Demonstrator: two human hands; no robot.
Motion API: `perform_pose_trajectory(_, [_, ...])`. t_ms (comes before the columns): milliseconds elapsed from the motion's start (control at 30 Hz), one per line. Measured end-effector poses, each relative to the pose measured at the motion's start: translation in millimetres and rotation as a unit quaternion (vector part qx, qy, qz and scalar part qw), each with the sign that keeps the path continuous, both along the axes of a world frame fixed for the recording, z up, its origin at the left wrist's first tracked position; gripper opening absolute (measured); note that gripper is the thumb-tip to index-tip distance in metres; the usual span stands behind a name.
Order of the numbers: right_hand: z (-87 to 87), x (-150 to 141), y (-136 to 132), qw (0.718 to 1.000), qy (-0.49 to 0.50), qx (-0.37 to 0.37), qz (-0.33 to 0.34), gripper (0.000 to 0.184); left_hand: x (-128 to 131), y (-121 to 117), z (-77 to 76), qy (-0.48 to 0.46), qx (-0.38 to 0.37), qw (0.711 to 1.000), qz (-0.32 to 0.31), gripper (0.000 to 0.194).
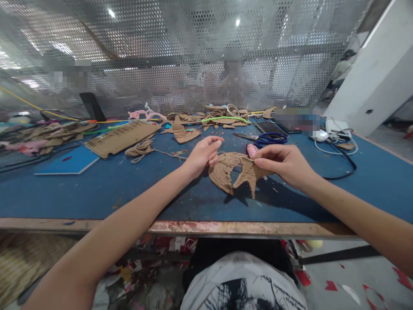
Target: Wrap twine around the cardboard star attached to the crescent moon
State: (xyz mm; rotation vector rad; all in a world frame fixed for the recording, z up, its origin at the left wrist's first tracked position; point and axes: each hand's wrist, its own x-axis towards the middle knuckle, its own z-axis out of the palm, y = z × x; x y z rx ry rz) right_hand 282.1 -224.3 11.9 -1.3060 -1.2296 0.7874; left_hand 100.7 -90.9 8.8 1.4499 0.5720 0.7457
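Note:
A star-shaped cardboard piece [235, 172], partly wound with brown twine, is held above the blue tabletop [112, 185]. My right hand [284, 163] pinches one of its arms from the right. My left hand [203, 154] is closed in a pinch at the star's upper left, on the twine strand [167, 153] that runs left to a loose coil of twine [140, 149]. A pink object [251, 150] lies just behind the star.
Blue-handled scissors [269, 138] lie behind my right hand. Cardboard scraps [122, 137], a green pipe cleaner [224, 118], a phone [269, 127], a blue board [69, 162] and white cables [335, 144] lie further back. A perforated metal screen [193, 51] backs the table, people behind it.

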Motion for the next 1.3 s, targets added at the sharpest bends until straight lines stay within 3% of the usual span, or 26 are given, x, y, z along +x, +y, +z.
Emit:
perform_pose_trajectory(100, [0.6, -0.5, -0.3, 1.0, 0.001, -0.001, 0.003, 0.024, -1.1, -8.0, 4.0, 0.03, 0.19, 0.981, -0.035, 0.01])
perform_pose_trajectory(167, [0.7, -0.7, -0.5, 1.0, 0.005, -0.006, 0.011, 0.026, -1.3, -14.1, 5.9, 0.015, 0.252, 0.964, -0.08, 0.012])
perform_pose_trajectory(267, [0.3, -0.4, -0.6, 1.0, 0.01, -0.019, 0.023, 0.028, -0.8, -20.3, 4.9, -0.015, 0.217, 0.968, -0.127, 0.016])
perform_pose_trajectory(533, [-1.5, 0.8, -1.4, 0.998, -0.02, -0.011, 0.053, 0.028, 0.9, -24.1, 1.8, -0.052, 0.127, 0.982, -0.133, 0.021])
perform_pose_trajectory(1300, [-3.2, 0.0, -1.6, 0.994, 0.005, -0.024, 0.107, 0.02, -0.3, -28.3, 1.9, -0.049, 0.148, 0.979, -0.129, 0.015])
